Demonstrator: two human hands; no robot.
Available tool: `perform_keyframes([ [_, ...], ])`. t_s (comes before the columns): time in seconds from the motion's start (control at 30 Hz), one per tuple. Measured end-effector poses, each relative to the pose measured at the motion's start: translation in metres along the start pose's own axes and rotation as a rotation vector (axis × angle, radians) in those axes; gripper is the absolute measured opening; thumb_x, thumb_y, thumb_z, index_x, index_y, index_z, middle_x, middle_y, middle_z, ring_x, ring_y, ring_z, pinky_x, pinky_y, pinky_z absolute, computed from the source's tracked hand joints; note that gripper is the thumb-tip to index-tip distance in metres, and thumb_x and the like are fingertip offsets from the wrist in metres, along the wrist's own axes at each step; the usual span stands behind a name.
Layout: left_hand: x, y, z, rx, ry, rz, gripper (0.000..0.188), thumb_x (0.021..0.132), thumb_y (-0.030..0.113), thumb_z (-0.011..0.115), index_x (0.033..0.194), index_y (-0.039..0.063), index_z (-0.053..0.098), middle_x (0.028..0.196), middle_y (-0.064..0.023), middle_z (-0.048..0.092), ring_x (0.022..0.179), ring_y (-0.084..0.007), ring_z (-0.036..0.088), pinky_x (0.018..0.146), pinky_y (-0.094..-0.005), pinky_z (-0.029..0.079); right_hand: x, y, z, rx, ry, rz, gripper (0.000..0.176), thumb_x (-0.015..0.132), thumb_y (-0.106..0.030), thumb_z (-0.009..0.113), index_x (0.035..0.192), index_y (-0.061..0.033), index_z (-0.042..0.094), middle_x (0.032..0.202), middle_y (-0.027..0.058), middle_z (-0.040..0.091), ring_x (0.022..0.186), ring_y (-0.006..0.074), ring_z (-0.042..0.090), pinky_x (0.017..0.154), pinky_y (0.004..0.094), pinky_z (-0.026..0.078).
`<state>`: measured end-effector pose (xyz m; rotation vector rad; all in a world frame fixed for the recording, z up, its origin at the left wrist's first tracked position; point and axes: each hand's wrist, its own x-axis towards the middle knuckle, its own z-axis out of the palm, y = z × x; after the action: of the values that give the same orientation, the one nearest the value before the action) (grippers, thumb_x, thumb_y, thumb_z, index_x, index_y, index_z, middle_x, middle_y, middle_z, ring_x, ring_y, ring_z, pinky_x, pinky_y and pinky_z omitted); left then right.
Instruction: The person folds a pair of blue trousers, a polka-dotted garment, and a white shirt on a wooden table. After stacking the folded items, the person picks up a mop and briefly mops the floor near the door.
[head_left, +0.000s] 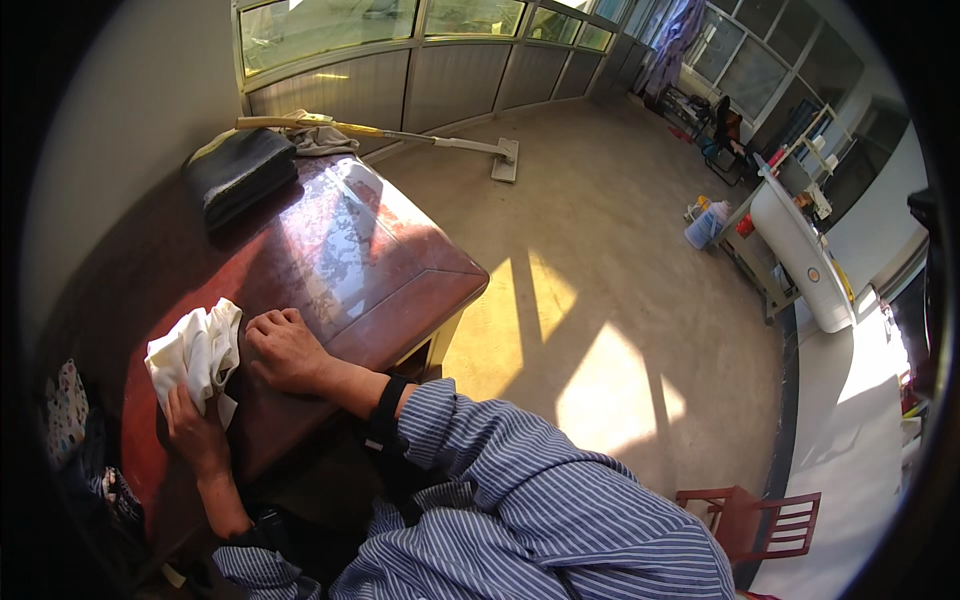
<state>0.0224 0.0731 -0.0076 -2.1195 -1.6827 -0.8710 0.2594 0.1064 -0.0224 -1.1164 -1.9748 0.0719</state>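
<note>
A crumpled white cloth (193, 352) lies on the left part of a glossy dark red table (405, 262). My left hand (196, 431) rests on the near edge of the cloth, thumb and fingers on its folds; whether it grips the fabric is unclear. Just right of the cloth, my right hand (289, 351) is over the tabletop with its fingers curled under. The curled fingers hide whatever may be in the palm. Farther back on the table sits a folded dark textile (240, 176), with a greyish cloth (322, 140) beside it.
A flat-headed mop (472, 145) reaches from the table's back over the floor. Patterned fabric (67, 420) lies at far left. To the right stand a red wooden chair (742, 521), a white basin (799, 251) on a frame and a bluish-white container (706, 225).
</note>
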Motion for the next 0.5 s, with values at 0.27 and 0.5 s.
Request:
perform_keyframes([
  [0.27,-0.001,-0.006,0.001,-0.011,-0.014,-0.086,0.053,0.104,0.044,0.047,0.114,-0.006,0.061,0.112,-0.0250,0.065,0.106,-0.0461,0.062,0.090,-0.0507,0.049,0.000,-0.002,-0.002,-0.035,-0.023,0.009,0.037,0.074,-0.024,0.071,0.105,-0.0039,0.063,0.112,0.0120,0.063,0.114,0.0286,0.055,0.100,0.0437,0.037],
  [0.5,0.003,-0.014,0.001,-0.034,-0.139,-0.201,0.046,0.105,0.040,0.047,0.116,-0.002,0.064,0.113,-0.0252,0.067,0.105,-0.0451,0.064,0.086,-0.0507,0.050,0.000,-0.004,-0.003,-0.042,-0.030,0.013,0.037,0.076,-0.023,0.069,0.106,-0.0026,0.064,0.112,0.0129,0.063,0.114,0.0291,0.055,0.101,0.0440,0.036],
])
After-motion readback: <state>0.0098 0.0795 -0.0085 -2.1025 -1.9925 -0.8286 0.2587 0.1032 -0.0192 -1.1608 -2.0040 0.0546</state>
